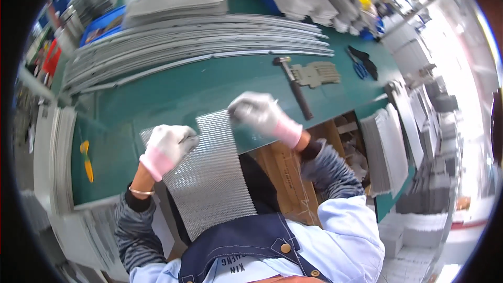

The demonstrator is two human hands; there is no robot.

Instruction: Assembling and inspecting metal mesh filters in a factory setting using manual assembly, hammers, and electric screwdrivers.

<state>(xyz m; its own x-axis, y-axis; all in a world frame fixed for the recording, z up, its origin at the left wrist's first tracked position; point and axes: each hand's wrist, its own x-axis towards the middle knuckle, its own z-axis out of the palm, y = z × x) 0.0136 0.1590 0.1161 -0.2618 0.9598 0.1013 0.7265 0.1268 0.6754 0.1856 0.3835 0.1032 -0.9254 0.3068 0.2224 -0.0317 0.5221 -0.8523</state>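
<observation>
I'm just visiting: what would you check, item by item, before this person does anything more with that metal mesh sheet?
1. Both hands on the mesh sheet: ok; left hand on its left edge, right hand at its top right corner.
2. Gloves on: ok, both hands.
3. Sheet supported: not ok; only its upper part lies on the green table, the rest overhangs toward the apron.
4. Hammer out of the way: ok, apart from the sheet.
5. Grip firm: cannot tell.

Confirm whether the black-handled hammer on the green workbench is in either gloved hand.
No: the hammer lies untouched on the bench, both hands gripping mesh sheet.
</observation>
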